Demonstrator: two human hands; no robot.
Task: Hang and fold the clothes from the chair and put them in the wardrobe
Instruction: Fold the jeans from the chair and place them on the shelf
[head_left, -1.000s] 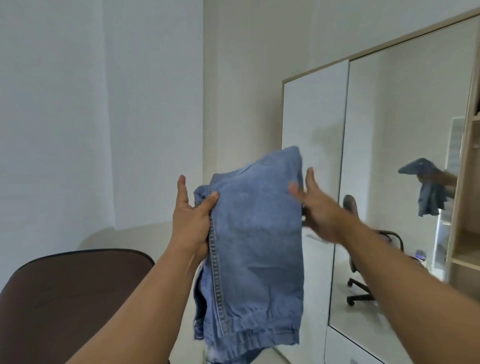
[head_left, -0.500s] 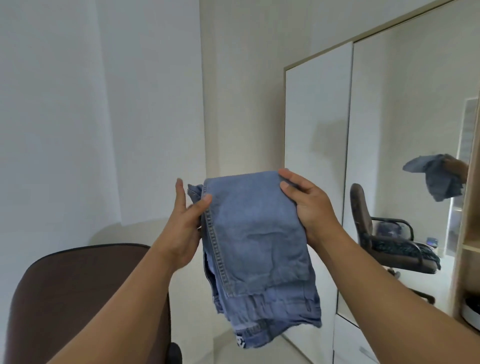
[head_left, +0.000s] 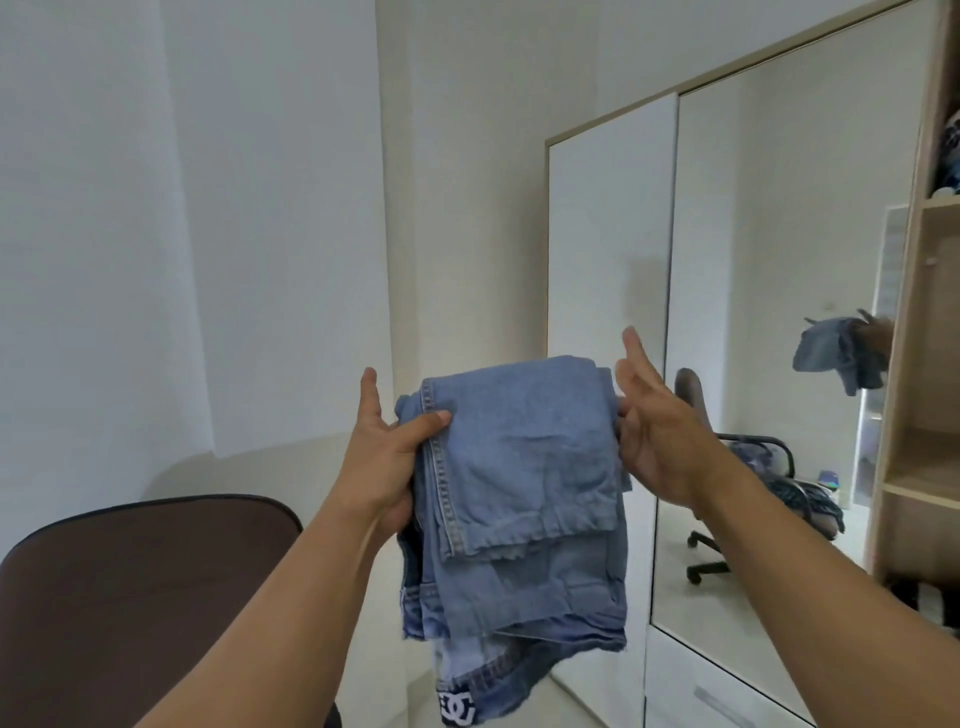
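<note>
Left grip: left hand (head_left: 382, 457) pinches the seam edge of the folded jeans (head_left: 519, 483), thumb across the front, index finger sticking up free.
Right grip: right hand (head_left: 657, 431) steadies the opposite edge; top fingers are straight and lifted, lower fingers hidden behind the denim, so can't tell if they clamp it or only press.
Jeans: held in mid-air at chest height betw. both hands, folded over into several layers, lower layers uneven, a dark hem w/ a white logo patch hanging below the stack.
Done so far: looks like the fold is nearly complete — bundle is compact, though the bottom edges don't line up.
Left to do: prob. one more tidy of the loose hem, then carry it to the wardrobe (head_left: 608, 312); nothing shows this garment stored yet.
More clothes: the mirror door (head_left: 779, 260) reflects an office chair w/ dark patterned fabric draped on it — likely more to hang or fold.
Target spot: open wooden shelves (head_left: 935, 467) at far right, well apart from the hands.
In the way: brown chair back (head_left: 145, 597) sits low left, beside the left forearm; the path right to the shelves looks open.
</note>
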